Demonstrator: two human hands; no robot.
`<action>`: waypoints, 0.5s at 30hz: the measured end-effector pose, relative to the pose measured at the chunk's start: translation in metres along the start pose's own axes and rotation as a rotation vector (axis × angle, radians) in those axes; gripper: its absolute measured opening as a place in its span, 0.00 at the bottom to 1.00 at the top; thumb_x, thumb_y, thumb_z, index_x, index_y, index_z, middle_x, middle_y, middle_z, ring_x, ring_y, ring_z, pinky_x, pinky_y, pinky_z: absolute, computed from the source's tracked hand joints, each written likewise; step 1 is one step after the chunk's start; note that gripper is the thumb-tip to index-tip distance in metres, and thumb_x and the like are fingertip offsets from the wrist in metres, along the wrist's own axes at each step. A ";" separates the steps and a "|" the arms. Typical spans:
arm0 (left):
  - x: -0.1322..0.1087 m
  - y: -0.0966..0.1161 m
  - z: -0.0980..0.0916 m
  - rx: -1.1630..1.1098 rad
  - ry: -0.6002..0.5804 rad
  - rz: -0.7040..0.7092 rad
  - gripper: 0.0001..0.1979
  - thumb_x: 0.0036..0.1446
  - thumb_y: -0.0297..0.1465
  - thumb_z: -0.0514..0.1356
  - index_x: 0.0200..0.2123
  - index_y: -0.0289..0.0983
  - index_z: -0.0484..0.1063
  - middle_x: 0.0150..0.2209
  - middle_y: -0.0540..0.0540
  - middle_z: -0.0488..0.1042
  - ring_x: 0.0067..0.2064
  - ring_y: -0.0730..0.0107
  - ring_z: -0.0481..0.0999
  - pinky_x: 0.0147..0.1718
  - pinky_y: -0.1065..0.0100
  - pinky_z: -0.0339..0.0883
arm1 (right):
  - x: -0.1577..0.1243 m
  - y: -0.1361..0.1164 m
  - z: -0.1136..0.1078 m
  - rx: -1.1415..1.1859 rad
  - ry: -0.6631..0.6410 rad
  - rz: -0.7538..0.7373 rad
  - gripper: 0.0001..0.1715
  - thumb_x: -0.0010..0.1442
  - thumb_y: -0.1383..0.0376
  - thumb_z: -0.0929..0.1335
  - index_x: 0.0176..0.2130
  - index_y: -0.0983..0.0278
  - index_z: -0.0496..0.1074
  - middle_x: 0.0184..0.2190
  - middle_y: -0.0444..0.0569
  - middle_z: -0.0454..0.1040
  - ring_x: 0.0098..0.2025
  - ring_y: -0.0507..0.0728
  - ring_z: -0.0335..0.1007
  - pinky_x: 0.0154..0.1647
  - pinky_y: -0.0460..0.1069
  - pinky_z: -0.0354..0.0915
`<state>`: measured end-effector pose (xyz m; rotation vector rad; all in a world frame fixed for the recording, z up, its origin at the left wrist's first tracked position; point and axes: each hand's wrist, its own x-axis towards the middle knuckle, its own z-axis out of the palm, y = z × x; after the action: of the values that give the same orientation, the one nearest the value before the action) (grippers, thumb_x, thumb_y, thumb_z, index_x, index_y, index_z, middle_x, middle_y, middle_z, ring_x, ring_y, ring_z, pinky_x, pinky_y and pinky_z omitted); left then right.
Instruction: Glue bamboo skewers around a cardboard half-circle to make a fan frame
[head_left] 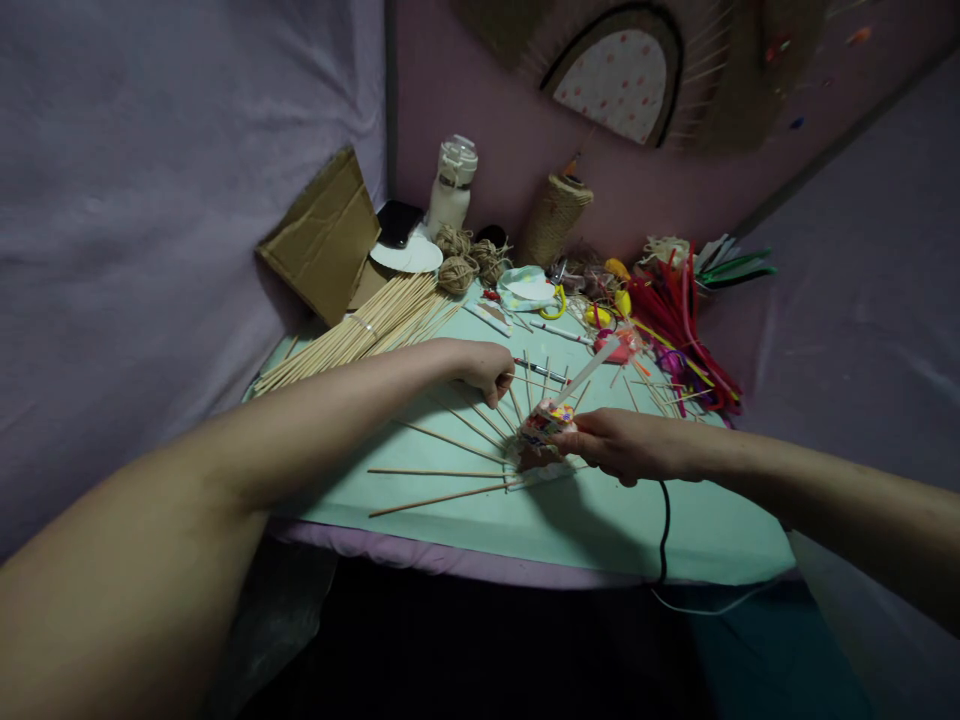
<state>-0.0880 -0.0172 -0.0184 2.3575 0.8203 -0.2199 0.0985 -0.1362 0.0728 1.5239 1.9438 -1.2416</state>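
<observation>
My right hand (pixel 622 443) is closed around a flower-patterned hot glue gun (pixel 546 425). A translucent glue stick (pixel 589 372) sticks up out of its back end, and the gun's nozzle is hard to make out. Thin wooden sticks (pixel 442 472) fan out like rays on the pale green table (pixel 600 545), their inner ends meeting beneath the gun. On the far side of the fan, my left hand (pixel 487 370) pinches a thin stick (pixel 531 382) by its end. A pen (pixel 541 371) lies just beyond the left fingertips.
A bundle of sticks (pixel 360 330) and folded cardboard (pixel 322 240) lie at the left. Behind are a white bottle (pixel 452 185), twine balls (pixel 457 272), a twine spool (pixel 555 218) and yellow-handled scissors (pixel 553 305). Pipe cleaners (pixel 686 320) pile up right. A black cord (pixel 665 530) crosses the front edge.
</observation>
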 end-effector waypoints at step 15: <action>0.002 0.000 0.000 0.015 -0.022 -0.006 0.11 0.40 0.29 0.68 0.31 0.35 0.76 0.29 0.50 0.76 0.29 0.71 0.68 0.27 0.72 0.55 | -0.007 0.001 0.004 -0.029 0.031 0.069 0.26 0.62 0.44 0.57 0.33 0.64 0.61 0.23 0.41 0.58 0.21 0.48 0.58 0.19 0.43 0.58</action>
<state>-0.0869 -0.0162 -0.0187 2.3625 0.8181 -0.2552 0.1015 -0.1432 0.0755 1.5908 1.9029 -1.1624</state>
